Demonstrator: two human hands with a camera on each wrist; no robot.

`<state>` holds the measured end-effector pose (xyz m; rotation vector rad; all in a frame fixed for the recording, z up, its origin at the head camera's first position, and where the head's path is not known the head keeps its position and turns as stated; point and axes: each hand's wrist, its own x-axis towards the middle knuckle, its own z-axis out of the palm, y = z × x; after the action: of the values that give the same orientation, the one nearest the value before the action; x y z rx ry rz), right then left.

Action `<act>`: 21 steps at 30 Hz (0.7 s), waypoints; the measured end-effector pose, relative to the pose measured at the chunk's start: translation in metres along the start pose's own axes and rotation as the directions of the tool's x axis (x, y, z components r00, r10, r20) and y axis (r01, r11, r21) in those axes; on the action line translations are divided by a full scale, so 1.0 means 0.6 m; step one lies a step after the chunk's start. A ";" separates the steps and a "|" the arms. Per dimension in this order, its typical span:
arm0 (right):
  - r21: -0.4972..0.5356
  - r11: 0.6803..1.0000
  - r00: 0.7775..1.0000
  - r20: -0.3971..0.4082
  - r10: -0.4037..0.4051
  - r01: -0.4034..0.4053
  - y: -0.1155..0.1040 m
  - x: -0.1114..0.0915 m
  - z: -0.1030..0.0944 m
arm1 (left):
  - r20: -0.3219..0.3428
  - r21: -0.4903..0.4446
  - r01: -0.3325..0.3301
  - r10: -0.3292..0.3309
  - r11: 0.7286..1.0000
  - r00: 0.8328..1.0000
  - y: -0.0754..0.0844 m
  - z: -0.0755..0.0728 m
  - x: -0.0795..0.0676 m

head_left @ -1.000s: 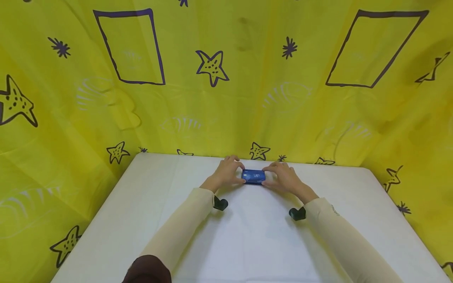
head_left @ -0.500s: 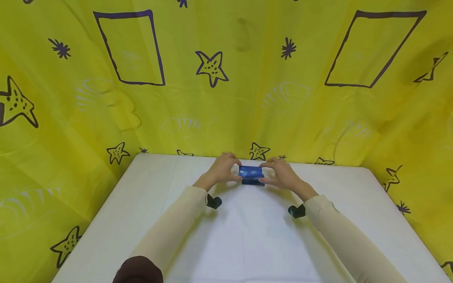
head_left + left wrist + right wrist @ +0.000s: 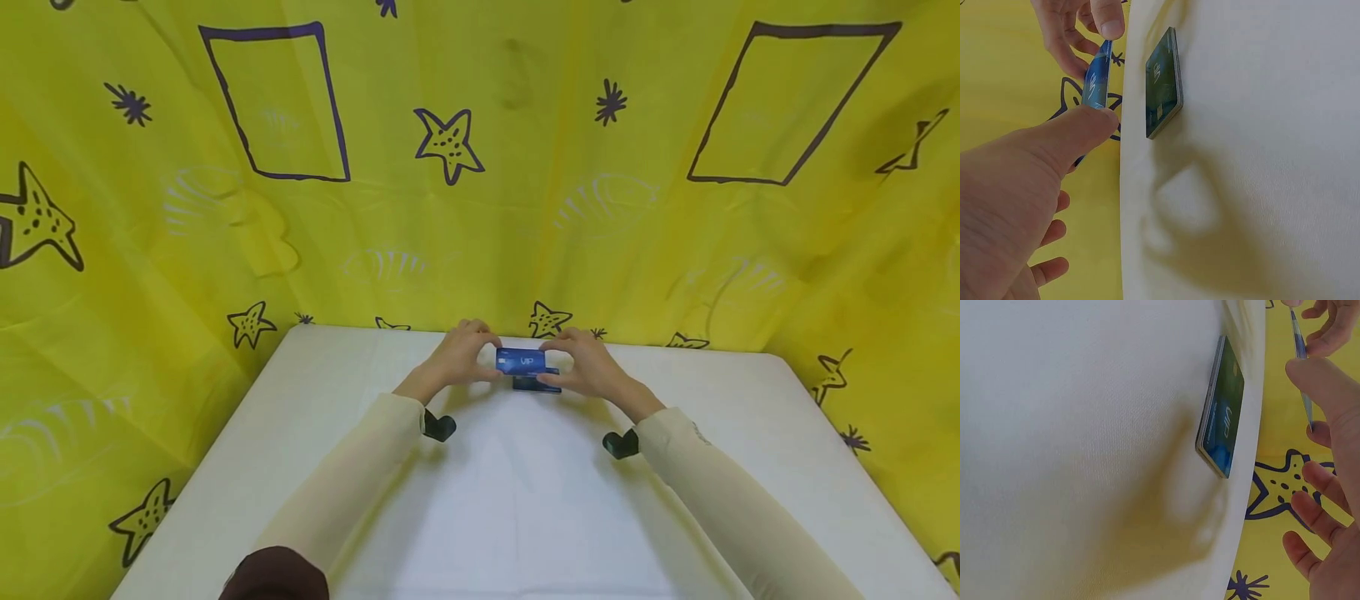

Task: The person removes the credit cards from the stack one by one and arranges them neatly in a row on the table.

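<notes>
A blue card [image 3: 521,360] printed "VIP" is held up over the far part of the table by both hands. My left hand [image 3: 459,354] pinches its left end between thumb and fingers. At the opposite end, my right hand [image 3: 588,364] grips it the same way. Below and slightly to the right, a small stack of similar VIP cards [image 3: 537,384] lies on the white tabletop. In the left wrist view, a gap shows between the raised card [image 3: 1099,78] and the stack [image 3: 1164,84]. Seen nearly edge-on in the right wrist view, the held card [image 3: 1304,403] looks thin.
The white table [image 3: 517,500] runs back to a yellow curtain [image 3: 510,233] printed with stars and fish. Shadows of the hands fall across the tabletop beside the stack. Dark wrist cameras [image 3: 439,426] jut inward from the cream sleeves [image 3: 345,475].
Both hands have lifted the top card off the stack and carried it up and to the left. The rest of the stack has stayed in place and now shows beneath it.
</notes>
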<state>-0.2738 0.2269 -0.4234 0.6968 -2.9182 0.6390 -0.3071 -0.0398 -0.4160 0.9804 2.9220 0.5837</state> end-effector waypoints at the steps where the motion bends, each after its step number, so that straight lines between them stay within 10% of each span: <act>1: -0.001 1.000 1.000 0.001 0.000 0.000 -0.001 0.001 0.001 | 0.001 -0.002 -0.001 0.001 1.000 1.000 -0.001 -0.002 -0.002; 21: 0.020 0.997 0.997 0.011 -0.080 0.080 -0.048 0.038 0.036 | 0.012 0.028 -0.026 0.026 0.999 1.000 -0.053 -0.032 -0.051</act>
<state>-0.2807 0.1854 -0.4288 0.8180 -2.8815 0.6585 -0.3032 -0.0878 -0.4130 1.0228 2.9191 0.5374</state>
